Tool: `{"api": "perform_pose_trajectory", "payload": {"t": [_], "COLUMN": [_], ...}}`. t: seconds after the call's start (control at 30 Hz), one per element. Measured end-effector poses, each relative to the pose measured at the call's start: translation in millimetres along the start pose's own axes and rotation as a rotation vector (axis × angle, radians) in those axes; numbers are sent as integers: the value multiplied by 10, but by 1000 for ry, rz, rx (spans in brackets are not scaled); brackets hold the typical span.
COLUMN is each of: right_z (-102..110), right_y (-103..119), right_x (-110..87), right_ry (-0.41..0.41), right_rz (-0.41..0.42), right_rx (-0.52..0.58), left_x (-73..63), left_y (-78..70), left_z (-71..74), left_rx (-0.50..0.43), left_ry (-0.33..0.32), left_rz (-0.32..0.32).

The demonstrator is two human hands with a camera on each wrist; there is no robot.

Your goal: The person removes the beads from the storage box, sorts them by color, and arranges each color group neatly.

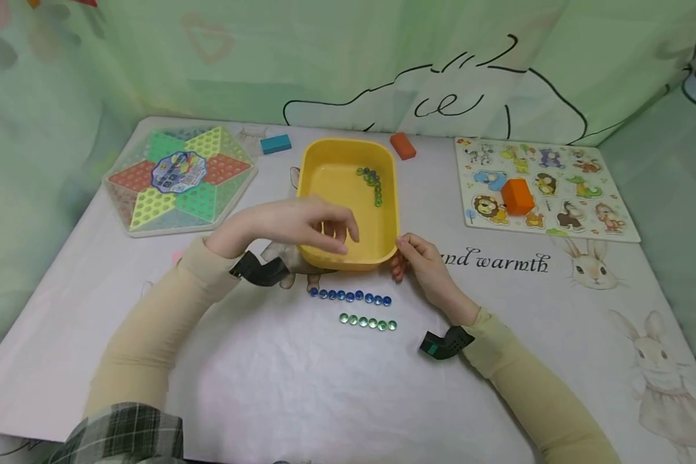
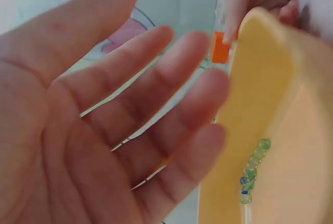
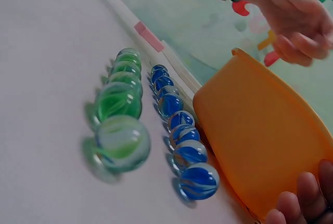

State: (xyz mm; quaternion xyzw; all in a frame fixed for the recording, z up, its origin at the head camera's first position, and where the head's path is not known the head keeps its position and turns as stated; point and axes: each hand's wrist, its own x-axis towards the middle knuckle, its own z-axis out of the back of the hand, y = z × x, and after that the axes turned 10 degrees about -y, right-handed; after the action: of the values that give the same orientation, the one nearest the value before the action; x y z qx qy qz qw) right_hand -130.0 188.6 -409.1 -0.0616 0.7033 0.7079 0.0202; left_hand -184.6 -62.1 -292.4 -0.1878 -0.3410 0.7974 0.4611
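Observation:
A yellow plastic tub stands in the middle of the table. My left hand hovers over its front left part with loosely bent fingers and nothing in them. At the front right corner my right hand pinches the tub's rim, thumb at the top and fingers against the outer wall. Green and blue glass marbles lie inside along the tub's right side. In front of the tub runs a row of blue marbles, and nearer the body a parallel row of green marbles.
A star-patterned Chinese checkers board lies at the left. Behind the tub are a blue block and a red-orange block. An animal puzzle board at the right carries an orange block. Curtains hang around the table.

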Motion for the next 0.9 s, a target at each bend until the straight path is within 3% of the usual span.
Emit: {"api": "perform_pose_trajectory", "payload": {"t": [0.17, 0.3, 0.67, 0.9], "right_z": [5, 9, 3, 6], "right_y": [-2, -17, -31, -33], "right_x": [4, 7, 1, 5], "right_ry": [2, 1, -3, -3], "right_rz": [-1, -7, -13, -13], "right_rx": [-2, -11, -39, -37], "left_x": [302, 516, 956, 1161], "left_y": [76, 168, 408, 499], "left_z": [114, 144, 38, -45], "left_rx": [-29, 26, 143, 246], "left_ry": [-108, -148, -71, -65], "left_rz": [97, 186, 324, 352]}}
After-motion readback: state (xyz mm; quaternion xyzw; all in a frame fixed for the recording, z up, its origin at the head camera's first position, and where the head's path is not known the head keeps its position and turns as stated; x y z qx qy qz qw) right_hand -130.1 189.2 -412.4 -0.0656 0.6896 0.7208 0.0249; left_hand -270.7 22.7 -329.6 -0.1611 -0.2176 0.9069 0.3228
